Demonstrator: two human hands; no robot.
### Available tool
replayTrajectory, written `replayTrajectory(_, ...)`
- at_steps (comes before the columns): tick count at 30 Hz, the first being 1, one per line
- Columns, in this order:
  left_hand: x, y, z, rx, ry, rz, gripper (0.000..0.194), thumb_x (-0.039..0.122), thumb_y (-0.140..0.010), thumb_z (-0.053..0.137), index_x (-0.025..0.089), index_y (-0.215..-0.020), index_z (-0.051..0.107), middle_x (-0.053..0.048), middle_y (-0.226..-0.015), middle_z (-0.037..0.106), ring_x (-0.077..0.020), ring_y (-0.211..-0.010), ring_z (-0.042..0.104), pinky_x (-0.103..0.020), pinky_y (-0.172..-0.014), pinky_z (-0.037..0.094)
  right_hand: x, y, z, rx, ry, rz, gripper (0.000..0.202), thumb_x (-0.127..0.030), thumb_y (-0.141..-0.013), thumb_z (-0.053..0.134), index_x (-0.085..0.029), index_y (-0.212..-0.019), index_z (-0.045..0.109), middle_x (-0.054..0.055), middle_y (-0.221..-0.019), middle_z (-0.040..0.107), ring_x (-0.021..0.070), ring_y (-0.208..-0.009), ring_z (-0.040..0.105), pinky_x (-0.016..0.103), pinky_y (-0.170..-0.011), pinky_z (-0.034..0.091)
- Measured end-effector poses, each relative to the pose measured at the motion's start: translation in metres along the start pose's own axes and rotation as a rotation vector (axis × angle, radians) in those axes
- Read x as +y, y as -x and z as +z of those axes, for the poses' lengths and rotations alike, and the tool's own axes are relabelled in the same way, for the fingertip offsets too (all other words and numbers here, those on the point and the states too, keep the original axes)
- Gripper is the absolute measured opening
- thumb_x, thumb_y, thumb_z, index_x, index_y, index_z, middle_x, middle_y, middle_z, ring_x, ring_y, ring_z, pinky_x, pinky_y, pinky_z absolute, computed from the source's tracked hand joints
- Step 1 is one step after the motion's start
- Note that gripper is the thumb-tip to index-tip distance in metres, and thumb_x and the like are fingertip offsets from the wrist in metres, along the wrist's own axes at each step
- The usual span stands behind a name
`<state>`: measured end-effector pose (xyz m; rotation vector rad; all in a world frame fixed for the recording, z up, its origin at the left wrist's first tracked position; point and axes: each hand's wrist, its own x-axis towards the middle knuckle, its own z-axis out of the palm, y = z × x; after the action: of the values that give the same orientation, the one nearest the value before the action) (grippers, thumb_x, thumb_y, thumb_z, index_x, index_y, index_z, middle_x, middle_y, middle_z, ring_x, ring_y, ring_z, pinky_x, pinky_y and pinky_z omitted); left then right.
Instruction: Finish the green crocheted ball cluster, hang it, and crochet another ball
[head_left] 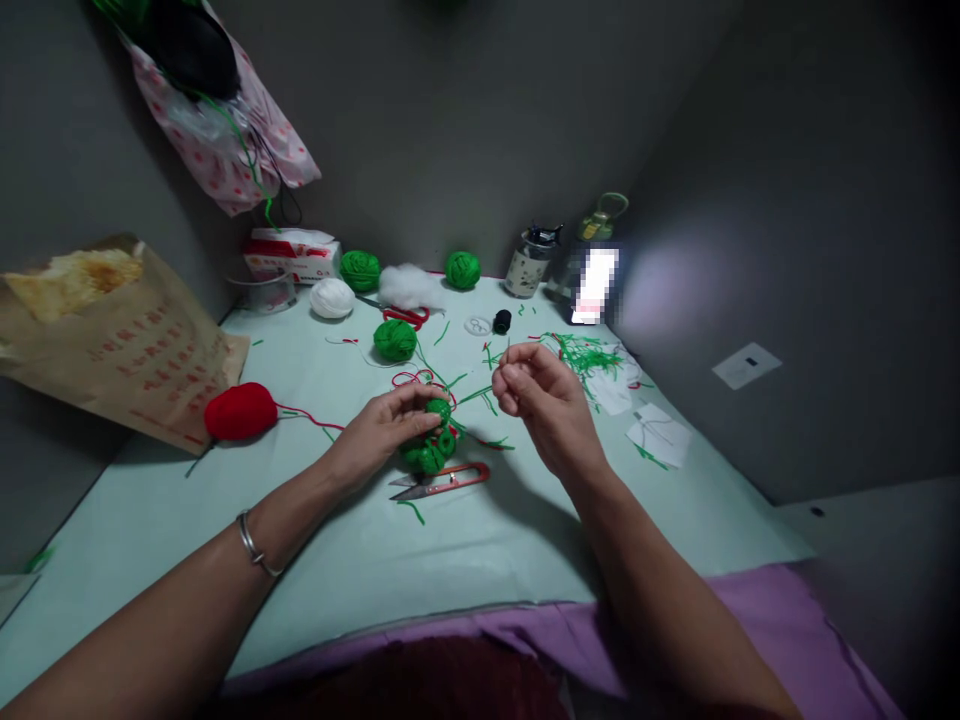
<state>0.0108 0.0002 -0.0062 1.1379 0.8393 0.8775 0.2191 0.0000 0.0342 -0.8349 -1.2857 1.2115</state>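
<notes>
My left hand (394, 420) is closed on a small green crocheted piece (439, 410), its fingers covering part of it. More green crocheted lumps (429, 455) with bits of red lie just below. To the right, my right hand (544, 400) is raised with thumb and fingers pinched together. A thin needle (508, 343) pokes up from that pinch. A green yarn strand (474, 397) runs from the crocheted piece toward the right fingers. Thread snips (450, 480) with an orange handle lie on the table under the work.
A red yarn ball (241, 411) and a paper food bag (120, 340) are at left. Behind stand green yarn balls (394, 341), a white yarn ball (331, 298), stuffing (411, 287) and red-handled scissors (409, 317). Yarn scraps (589, 355) and a lit phone (595, 285) are at right.
</notes>
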Motion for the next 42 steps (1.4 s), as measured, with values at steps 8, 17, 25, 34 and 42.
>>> replayTrajectory(8, 0.001, 0.0, -0.007, 0.031, 0.038, 0.025, 0.028, 0.028, -0.082, 0.077, 0.022, -0.109, 0.071, -0.001, -0.098, 0.068, -0.0129, -0.08, 0.062, -0.026, -0.075, 0.045, 0.01, 0.002, -0.003, 0.1, 0.49, -0.28, 0.005, -0.026, -0.09, 0.067, -0.022, -0.09, 0.071, 0.0, -0.079, 0.064, 0.0107, -0.061, 0.053, 0.027, -0.057, 0.044)
replayTrajectory(17, -0.004, -0.002, -0.013, 0.035, -0.015, 0.083, 0.029, 0.03, -0.085, 0.075, 0.026, -0.114, 0.071, -0.002, -0.103, 0.069, -0.0143, -0.087, 0.06, -0.027, -0.079, 0.046, 0.014, 0.011, 0.001, -0.217, 0.947, -0.409, 0.013, -0.015, -0.094, 0.059, -0.019, -0.093, 0.072, 0.001, -0.077, 0.066, 0.0096, -0.06, 0.052, 0.024, -0.058, 0.038)
replayTrajectory(25, 0.0, -0.001, -0.012, 0.051, -0.031, 0.078, 0.029, 0.029, -0.085, 0.074, 0.025, -0.114, 0.072, -0.003, -0.103, 0.071, -0.0139, -0.082, 0.061, -0.026, -0.073, 0.046, 0.012, 0.011, 0.001, -0.259, 0.945, -0.341, 0.014, -0.015, -0.093, 0.058, -0.019, -0.091, 0.071, 0.001, -0.078, 0.066, 0.01, -0.062, 0.053, 0.025, -0.06, 0.039)
replayTrajectory(34, 0.001, 0.0, -0.012, 0.063, -0.014, 0.071, 0.028, 0.03, -0.084, 0.075, 0.024, -0.111, 0.073, -0.003, -0.101, 0.071, -0.0142, -0.08, 0.062, -0.027, -0.074, 0.047, 0.01, 0.012, 0.001, -0.265, 0.913, -0.276, 0.013, -0.015, -0.093, 0.058, -0.02, -0.09, 0.07, 0.001, -0.078, 0.066, 0.0107, -0.063, 0.053, 0.026, -0.061, 0.039)
replayTrajectory(42, 0.001, 0.001, -0.011, 0.095, -0.043, 0.044, 0.031, 0.034, -0.083, 0.077, 0.023, -0.111, 0.071, -0.002, -0.094, 0.07, -0.0134, -0.076, 0.062, -0.025, -0.067, 0.044, 0.01, 0.012, 0.002, -0.29, 0.949, -0.264, 0.014, -0.015, -0.093, 0.057, -0.02, -0.09, 0.07, 0.001, -0.077, 0.065, 0.0105, -0.062, 0.052, 0.026, -0.061, 0.039)
